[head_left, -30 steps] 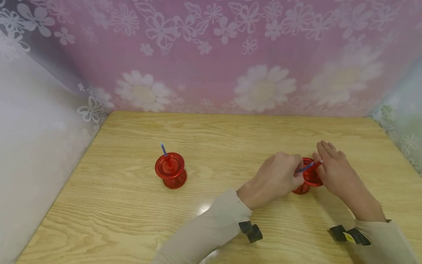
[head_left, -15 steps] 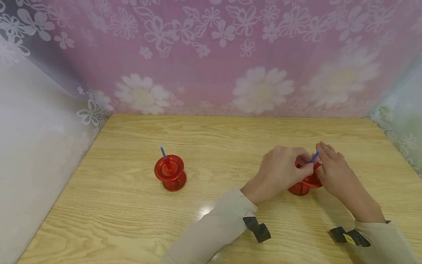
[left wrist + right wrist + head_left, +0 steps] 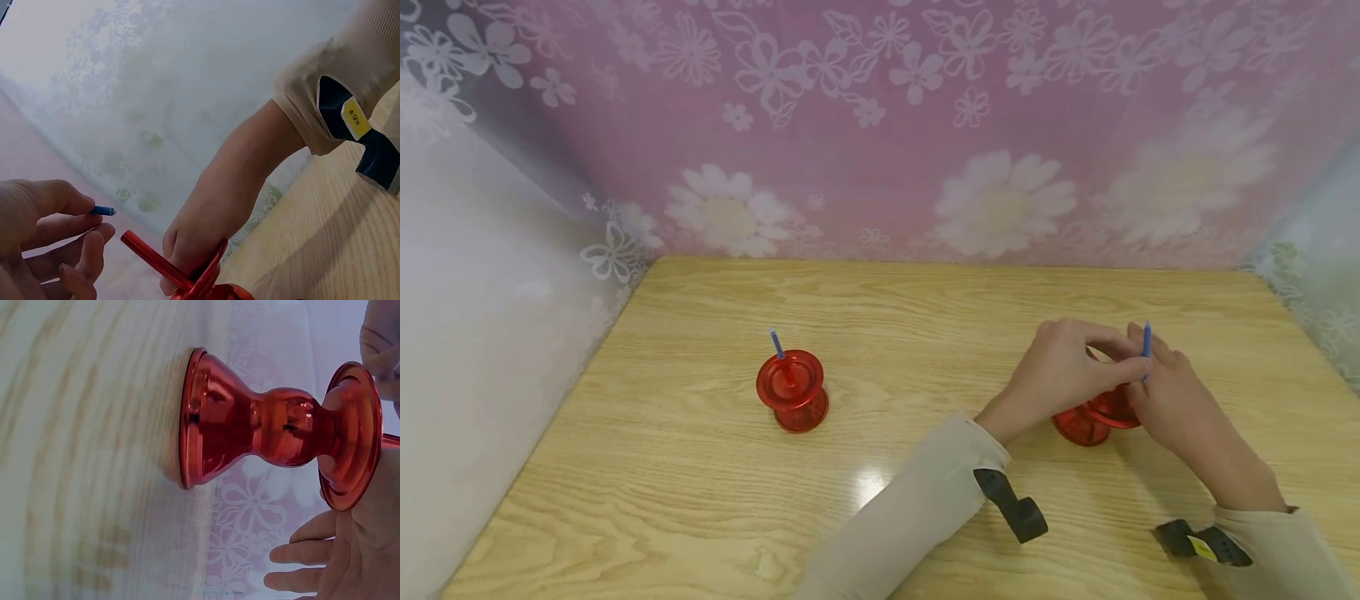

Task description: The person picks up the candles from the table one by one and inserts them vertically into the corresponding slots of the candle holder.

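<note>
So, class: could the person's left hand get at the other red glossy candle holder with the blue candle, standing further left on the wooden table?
Probably yes. Bare wooden table lies between the left hand and the far red candle holder; nothing blocks it, though that hand now pinches a thin blue candle.

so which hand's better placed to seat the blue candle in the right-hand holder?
Probably left. The left hand already pinches the blue candle upright above the red holder; the right hand rests beside the holder and could steady it.
</note>
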A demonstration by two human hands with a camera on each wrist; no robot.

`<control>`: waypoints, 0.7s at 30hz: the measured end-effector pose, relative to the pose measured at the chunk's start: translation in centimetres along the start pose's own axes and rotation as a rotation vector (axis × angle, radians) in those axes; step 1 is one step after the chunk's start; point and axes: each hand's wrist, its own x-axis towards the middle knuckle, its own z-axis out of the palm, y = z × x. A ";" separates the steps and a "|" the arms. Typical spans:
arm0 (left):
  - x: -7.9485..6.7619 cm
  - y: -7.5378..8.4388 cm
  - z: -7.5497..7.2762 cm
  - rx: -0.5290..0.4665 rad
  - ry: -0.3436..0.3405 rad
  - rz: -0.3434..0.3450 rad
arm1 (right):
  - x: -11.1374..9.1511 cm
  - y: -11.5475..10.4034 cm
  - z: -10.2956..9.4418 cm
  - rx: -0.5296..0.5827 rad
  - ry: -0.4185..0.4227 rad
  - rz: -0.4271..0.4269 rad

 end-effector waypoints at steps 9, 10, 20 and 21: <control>0.8 -0.6 0.8 0.012 0.010 0.008 | -0.3 0.3 0.0 0.035 0.003 0.015; 0.8 -0.6 0.8 0.017 0.011 0.010 | -0.2 0.3 0.0 0.047 -0.007 0.028; 0.7 -0.8 0.8 0.069 0.046 0.080 | -0.3 0.3 0.1 0.099 -0.012 0.065; 0.7 -0.8 0.8 0.090 0.052 0.096 | -0.3 0.3 0.1 0.100 -0.008 0.062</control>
